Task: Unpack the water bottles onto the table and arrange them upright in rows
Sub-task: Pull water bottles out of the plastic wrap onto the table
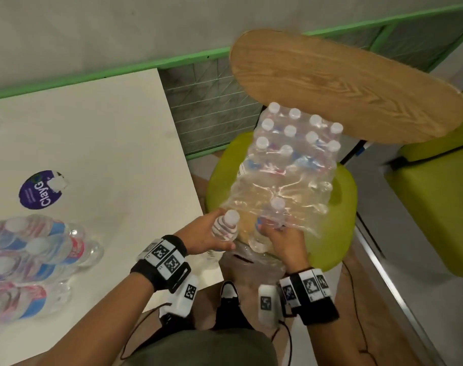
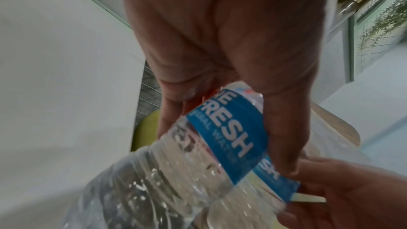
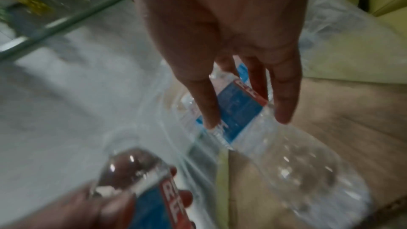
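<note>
My left hand (image 1: 202, 235) grips a clear water bottle (image 1: 225, 229) by its blue label (image 2: 222, 137), just off the white table's (image 1: 106, 143) right edge. Beside it, my right hand (image 1: 284, 243) holds a second bottle (image 1: 264, 231) at the torn near end of the shrink-wrapped pack (image 1: 291, 165); its fingers (image 3: 204, 104) lie along that bottle's label (image 3: 240, 111). The pack sits on a green chair (image 1: 341, 207) with several capped bottles inside. Several more bottles (image 1: 32, 260) are grouped at the table's near left, caps facing up.
A round wooden tabletop (image 1: 344, 83) overhangs the far end of the pack. A purple round sticker (image 1: 40, 190) lies on the white table. A green-framed partition (image 1: 212, 101) runs behind, and another green seat (image 1: 442, 202) stands at the right. My shoe (image 1: 229, 291) is below the hands.
</note>
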The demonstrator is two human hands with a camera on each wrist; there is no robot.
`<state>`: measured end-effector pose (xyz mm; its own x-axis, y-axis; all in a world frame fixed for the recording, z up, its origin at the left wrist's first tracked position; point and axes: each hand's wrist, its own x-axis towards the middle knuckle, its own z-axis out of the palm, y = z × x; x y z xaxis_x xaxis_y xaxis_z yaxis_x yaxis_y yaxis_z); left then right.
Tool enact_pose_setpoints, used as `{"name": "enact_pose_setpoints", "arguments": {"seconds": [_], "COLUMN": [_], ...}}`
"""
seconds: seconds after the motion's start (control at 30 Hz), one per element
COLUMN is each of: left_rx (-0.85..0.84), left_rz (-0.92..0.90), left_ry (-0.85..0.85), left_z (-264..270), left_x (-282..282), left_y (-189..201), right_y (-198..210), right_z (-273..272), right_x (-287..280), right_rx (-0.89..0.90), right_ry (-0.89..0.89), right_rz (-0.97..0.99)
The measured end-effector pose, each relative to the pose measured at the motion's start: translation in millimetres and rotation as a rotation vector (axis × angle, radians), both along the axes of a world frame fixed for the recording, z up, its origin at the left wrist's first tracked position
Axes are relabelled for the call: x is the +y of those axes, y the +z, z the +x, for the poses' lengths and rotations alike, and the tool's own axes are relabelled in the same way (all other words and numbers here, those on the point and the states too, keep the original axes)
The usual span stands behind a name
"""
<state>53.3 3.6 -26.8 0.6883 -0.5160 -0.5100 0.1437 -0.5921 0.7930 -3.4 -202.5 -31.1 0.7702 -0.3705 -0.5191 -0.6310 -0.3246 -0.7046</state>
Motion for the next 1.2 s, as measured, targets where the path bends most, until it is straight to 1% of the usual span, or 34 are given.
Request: {"name": "enact_pose_setpoints", "arguments": {"seconds": [0.03, 0.1, 0.17, 0.2, 0.3, 0.37, 0.47, 0.53, 0.63, 0.77, 0.87, 1.03, 1.2], "left_rx": [0.003, 0.006, -0.012, -0.03, -0.117, -0.162, -0.233, -0.301, -0.313, -0.412, -0.421, -0.399, -0.522], "left_rz": [0.001, 0.011, 0.04, 0.05, 0.093, 0.092, 0.081, 0.144, 0.209, 0.342, 0.291, 0.301, 0.404], "left_ry": [0.0, 0.033, 0.099, 0.144, 0.302, 0.429, 0.58, 0.643, 0.772, 0.861, 0.922, 0.972, 0.914], "left_z": [-4, -12, -18, -21, -36, -52, -79, -96, -114, -126, -127, -127, -129], "left_x": [8, 28, 53, 67, 106, 130, 164, 183, 204, 230, 239, 241, 243], "left_y": [-1, 0, 3, 5, 10, 13, 17, 16, 11, 1, 4, 6, 8], "right_y": [6, 10, 15, 15, 20, 19, 12, 9, 12, 9, 7, 12, 9], "right_z": [-3, -10, -12, -12, -6, 6, 28, 42, 60, 75, 81, 89, 89], "right_x": [2, 9, 21, 30, 66, 96, 146, 180, 230, 282, 311, 339, 352], "right_rx": [-0.014, 0.011, 0.08, 0.099, 0.066, 0.017, -0.05, -0.104, -0.156, -0.183, -0.193, -0.208, -0.212], "right_ry": [0.059, 0.218, 0.375, 0.425, 0.509, 0.563, 0.64, 0.686, 0.769, 0.833, 0.852, 0.883, 0.927], "right_rz": [0.044, 0.102, 0.136, 0.157, 0.262, 0.283, 0.261, 0.244, 0.216, 0.176, 0.133, 0.117, 0.116]}}
